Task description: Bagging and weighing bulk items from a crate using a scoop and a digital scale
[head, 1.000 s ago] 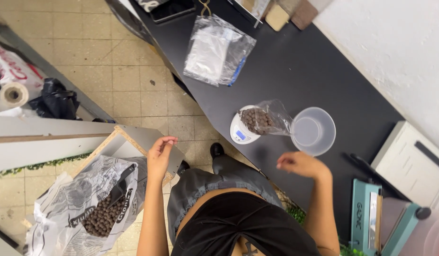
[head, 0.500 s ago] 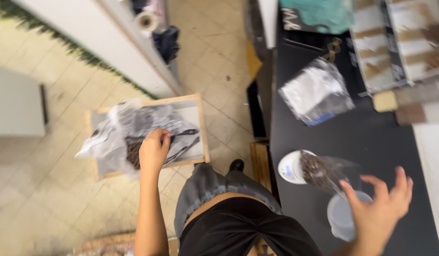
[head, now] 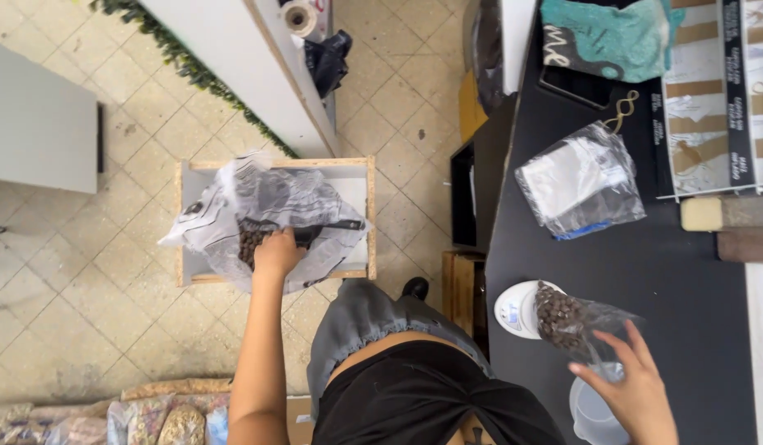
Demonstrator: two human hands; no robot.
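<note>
While the left hand [head: 276, 251] is sunk, fingers hidden, in the large crinkled clear plastic sack of dark brown pellets [head: 262, 216] lying in a shallow wooden crate [head: 370, 216] on the tiled floor, its grip cannot be told. The right hand [head: 637, 394] spreads wide and empty above a round clear plastic cup [head: 592, 412] on the black tabletop [head: 670, 280], just beside a small clear bag of brown pellets [head: 567, 317] resting on a white round scale [head: 513, 309].

Three clear plastic bags: one large, printed [head: 266, 218]; one small, holding brown pieces [head: 575, 317]; one of white packets [head: 581, 180]. Two hands [head: 276, 251] [head: 633, 391].
</note>
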